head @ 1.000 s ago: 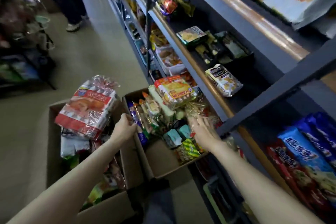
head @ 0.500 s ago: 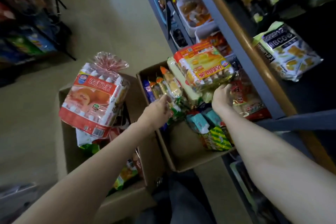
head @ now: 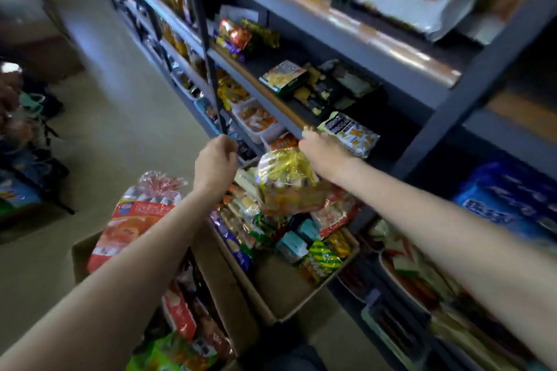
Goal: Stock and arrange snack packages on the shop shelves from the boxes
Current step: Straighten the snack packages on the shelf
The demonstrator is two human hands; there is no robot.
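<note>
Gripping yellow snack bag (head: 284, 178) from above, right hand (head: 321, 149) curled on top; left hand (head: 215, 159) curled, empty, beside it.

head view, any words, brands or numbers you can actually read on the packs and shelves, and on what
None reads with certainty; the frame is motion-blurred.
White pack on the shelf: dark label, letters blurred.
Big red and white bag: white characters on a red band, unreadable.
Blue packs at right: white characters, smeared.
Green box: print too small.

A yellow snack pack (head: 286, 181) is lifted above the right box (head: 289, 289), near the shelf (head: 271, 93); a red bread bag (head: 135, 217) stands in the left box (head: 81, 253).
</note>
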